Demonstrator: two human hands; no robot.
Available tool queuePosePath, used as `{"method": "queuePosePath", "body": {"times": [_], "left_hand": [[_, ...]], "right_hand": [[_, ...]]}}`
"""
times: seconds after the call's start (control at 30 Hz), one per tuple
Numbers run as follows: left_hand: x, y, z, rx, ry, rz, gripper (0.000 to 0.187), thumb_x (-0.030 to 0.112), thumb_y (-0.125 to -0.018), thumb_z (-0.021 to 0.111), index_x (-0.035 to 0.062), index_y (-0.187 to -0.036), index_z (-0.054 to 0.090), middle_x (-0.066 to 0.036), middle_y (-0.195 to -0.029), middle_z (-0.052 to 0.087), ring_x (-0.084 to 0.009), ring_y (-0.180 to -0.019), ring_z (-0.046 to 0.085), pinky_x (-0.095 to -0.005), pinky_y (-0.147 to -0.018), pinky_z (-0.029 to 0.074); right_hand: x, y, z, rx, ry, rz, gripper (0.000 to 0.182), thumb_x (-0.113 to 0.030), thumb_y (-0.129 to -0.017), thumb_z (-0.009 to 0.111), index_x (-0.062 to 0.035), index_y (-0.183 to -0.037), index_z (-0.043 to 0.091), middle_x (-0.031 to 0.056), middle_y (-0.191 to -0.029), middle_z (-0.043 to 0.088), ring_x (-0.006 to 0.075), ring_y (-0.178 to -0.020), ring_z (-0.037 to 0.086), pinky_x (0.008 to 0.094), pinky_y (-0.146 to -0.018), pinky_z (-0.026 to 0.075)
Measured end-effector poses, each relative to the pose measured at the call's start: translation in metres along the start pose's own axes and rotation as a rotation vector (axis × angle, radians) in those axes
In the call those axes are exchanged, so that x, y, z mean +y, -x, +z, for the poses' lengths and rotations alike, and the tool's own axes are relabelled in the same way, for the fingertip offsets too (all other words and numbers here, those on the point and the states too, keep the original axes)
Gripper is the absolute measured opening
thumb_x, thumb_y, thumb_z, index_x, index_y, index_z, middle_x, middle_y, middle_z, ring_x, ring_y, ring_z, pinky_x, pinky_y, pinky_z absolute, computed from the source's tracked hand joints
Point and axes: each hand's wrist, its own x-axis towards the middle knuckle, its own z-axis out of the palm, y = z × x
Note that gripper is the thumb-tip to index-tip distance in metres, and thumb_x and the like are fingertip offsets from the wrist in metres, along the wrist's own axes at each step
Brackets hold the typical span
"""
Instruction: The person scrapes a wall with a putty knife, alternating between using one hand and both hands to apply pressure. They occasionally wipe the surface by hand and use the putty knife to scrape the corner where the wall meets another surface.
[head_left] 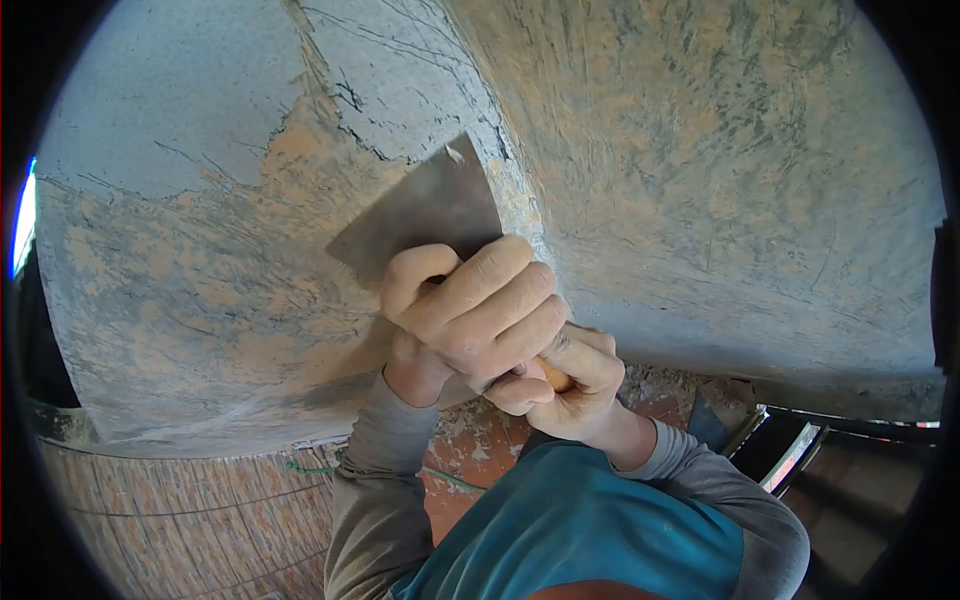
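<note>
A wide scraper with a dull metal blade lies against a curved, patchy surface. Its upper blade edge meets the rim of a pale coating. My left hand is wrapped around the scraper just below the blade, its fingers curled across it. Lower down and to the right, my right hand grips the orange handle end, close against the left hand. Most of the handle is hidden by my fingers.
To the right, a second curved, scraped panel meets the first along a ridge. Below are a reddish floor with pale debris, a patterned mat and a thin green cord. A dark metal frame stands at lower right.
</note>
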Motion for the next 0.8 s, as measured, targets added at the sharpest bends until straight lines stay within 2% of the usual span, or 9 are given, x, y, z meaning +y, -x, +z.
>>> {"method": "queuePosePath", "body": {"times": [0.03,0.13,0.3,0.4,0.43,0.53,0.57,0.67,0.8], "left_hand": [[-0.001,-0.009,-0.004,-0.019,0.011,-0.005,0.063,0.050,-0.100,0.017,0.0212,-0.053,0.046,0.006,-0.055,0.051,-0.0064,-0.069,0.059,-0.0311,-0.073,0.028],[0.011,-0.002,-0.007,-0.068,0.041,-0.087,0.063,0.050,-0.102,0.017,0.0204,-0.053,0.044,0.005,-0.056,0.052,-0.0075,-0.069,0.059,-0.0310,-0.074,0.028],[-0.010,-0.034,-0.012,0.061,0.019,-0.015,0.055,0.049,-0.097,0.027,0.0208,-0.054,0.045,0.007,-0.057,0.054,-0.0077,-0.070,0.060,-0.0305,-0.073,0.029],[0.002,-0.028,-0.014,-0.024,0.008,-0.085,0.059,0.050,-0.099,0.023,0.0198,-0.055,0.048,0.006,-0.057,0.054,-0.0089,-0.068,0.059,-0.0309,-0.073,0.028],[0.001,-0.027,-0.016,-0.050,0.021,-0.090,0.051,0.054,-0.092,0.034,0.0197,-0.056,0.049,0.006,-0.062,0.054,-0.0078,-0.067,0.059,-0.0307,-0.068,0.028],[-0.013,-0.049,-0.022,0.067,0.070,-0.057,0.051,0.052,-0.092,0.035,0.0187,-0.059,0.055,0.006,-0.064,0.058,-0.0093,-0.067,0.059,-0.0320,-0.068,0.029],[-0.013,-0.061,-0.028,0.040,0.068,-0.082,0.050,0.051,-0.092,0.036,0.0186,-0.061,0.059,0.005,-0.065,0.060,-0.0102,-0.068,0.060,-0.0331,-0.069,0.030],[-0.016,-0.057,-0.024,0.117,0.122,-0.062,0.049,0.050,-0.092,0.037,0.0183,-0.060,0.058,0.005,-0.064,0.059,-0.0102,-0.068,0.059,-0.0337,-0.070,0.030],[-0.012,-0.055,-0.029,0.079,0.057,-0.115,0.054,0.050,-0.092,0.033,0.0161,-0.056,0.054,0.004,-0.061,0.058,-0.0121,-0.067,0.059,-0.0338,-0.069,0.029]], "right_hand": [[-0.001,-0.007,0.003,0.035,-0.057,-0.069,0.030,0.000,-0.090,0.067,0.0072,-0.119,0.067,0.0111,-0.070,0.064,0.0188,-0.059,0.061,0.0288,-0.056,0.049],[-0.014,0.007,-0.002,0.013,-0.057,0.096,0.031,0.002,-0.090,0.067,0.0077,-0.120,0.066,0.0119,-0.071,0.064,0.0177,-0.059,0.061,0.0287,-0.056,0.048],[-0.026,-0.026,0.001,0.027,-0.109,-0.021,0.032,0.000,-0.090,0.068,0.0063,-0.121,0.067,0.0113,-0.066,0.061,0.0133,-0.054,0.057,0.0275,-0.049,0.044],[-0.031,-0.017,-0.006,-0.013,-0.037,0.061,0.031,0.001,-0.089,0.069,0.0065,-0.120,0.067,0.0112,-0.066,0.061,0.0136,-0.053,0.057,0.0273,-0.048,0.043],[-0.032,-0.017,-0.005,0.011,-0.067,0.071,0.030,0.000,-0.089,0.069,0.0064,-0.119,0.068,0.0113,-0.065,0.061,0.0147,-0.052,0.057,0.0279,-0.048,0.043],[-0.044,-0.038,-0.003,0.004,-0.056,-0.006,0.028,-0.001,-0.089,0.070,0.0064,-0.116,0.068,0.0112,-0.065,0.061,0.0155,-0.051,0.056,0.0287,-0.048,0.043],[-0.050,-0.047,-0.001,0.013,-0.041,-0.047,0.025,-0.002,-0.089,0.070,0.0065,-0.112,0.069,0.0122,-0.065,0.061,0.0163,-0.050,0.056,0.0296,-0.048,0.044],[-0.057,-0.046,-0.002,0.000,-0.007,0.002,0.022,-0.002,-0.089,0.070,0.0062,-0.110,0.070,0.0127,-0.064,0.060,0.0161,-0.050,0.055,0.0293,-0.048,0.043],[-0.054,-0.048,-0.009,-0.081,0.055,-0.005,0.022,-0.003,-0.090,0.070,0.0055,-0.111,0.070,0.0122,-0.063,0.058,0.0154,-0.049,0.053,0.0288,-0.047,0.042]]}}
